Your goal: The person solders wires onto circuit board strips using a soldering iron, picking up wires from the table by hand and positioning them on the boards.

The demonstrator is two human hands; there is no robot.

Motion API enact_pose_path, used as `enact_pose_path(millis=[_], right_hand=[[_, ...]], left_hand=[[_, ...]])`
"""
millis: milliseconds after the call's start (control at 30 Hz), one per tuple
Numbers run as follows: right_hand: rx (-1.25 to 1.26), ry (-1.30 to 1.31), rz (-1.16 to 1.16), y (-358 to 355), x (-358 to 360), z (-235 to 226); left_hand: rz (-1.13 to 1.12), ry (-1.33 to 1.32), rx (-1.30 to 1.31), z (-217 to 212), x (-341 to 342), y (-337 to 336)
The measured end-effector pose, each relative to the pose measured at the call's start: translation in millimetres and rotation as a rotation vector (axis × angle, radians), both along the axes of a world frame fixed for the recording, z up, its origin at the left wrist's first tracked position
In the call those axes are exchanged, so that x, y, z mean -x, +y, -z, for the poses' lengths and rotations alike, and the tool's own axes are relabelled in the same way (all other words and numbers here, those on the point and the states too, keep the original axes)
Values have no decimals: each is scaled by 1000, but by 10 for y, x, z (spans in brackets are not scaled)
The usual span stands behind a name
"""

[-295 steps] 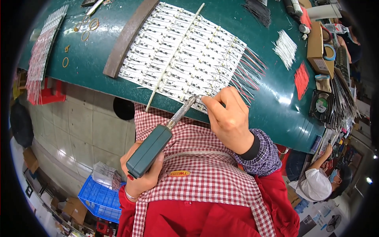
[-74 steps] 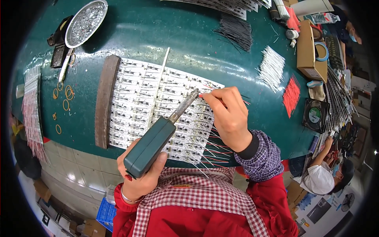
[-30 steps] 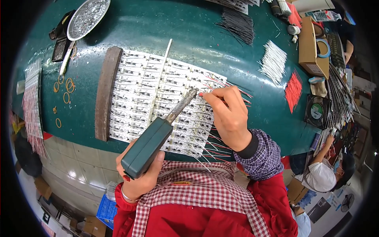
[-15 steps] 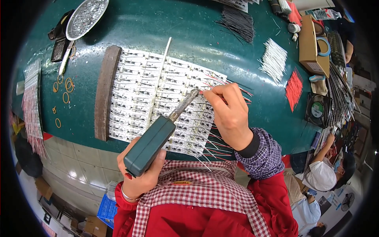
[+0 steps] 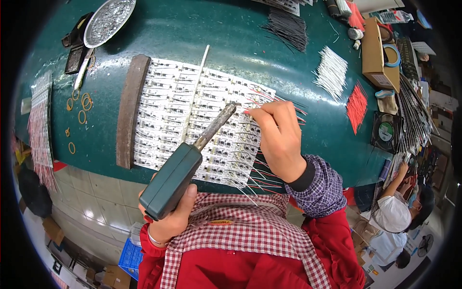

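Left hand (image 5: 168, 219) grips one green, boxy soldering iron (image 5: 185, 166); right hand (image 5: 276, 137) pinches one thin red wire (image 5: 250, 111) over white circuit strips (image 5: 192, 120).

The right hand (image 5: 278, 139) covers the wire ends it pinches, so the fingers' (image 5: 262, 111) grip on them cannot be made out. The soldering iron's (image 5: 185, 166) tip meets the white circuit strips (image 5: 192, 120) at a spot too small to read. The left hand's (image 5: 169, 219) palm sits hidden behind the iron's green handle. The strips' lower edge disappears under the checked apron (image 5: 240, 236). At the upper edge of the frame more strips are cut off. At lower right another person (image 5: 397, 212) is partly hidden behind the counter (image 5: 202, 29), face not visible
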State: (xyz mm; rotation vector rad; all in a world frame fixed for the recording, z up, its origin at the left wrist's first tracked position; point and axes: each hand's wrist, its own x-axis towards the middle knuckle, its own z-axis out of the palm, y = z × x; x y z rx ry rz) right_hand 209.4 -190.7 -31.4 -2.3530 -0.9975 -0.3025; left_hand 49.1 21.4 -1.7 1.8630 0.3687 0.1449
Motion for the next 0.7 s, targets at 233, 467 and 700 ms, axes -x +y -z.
enact_pose_path(millis=[233,467,700], right_hand=[[-27,12,-28,-2,106,-20],[2,33,-42,-25,123,-12],[-13,49,-42,-20,121,-22]], left_hand=[[-28,76,16,-34,63,6],[60,61,-21,-72,36,11],[59,88,47,-65,45,-13]])
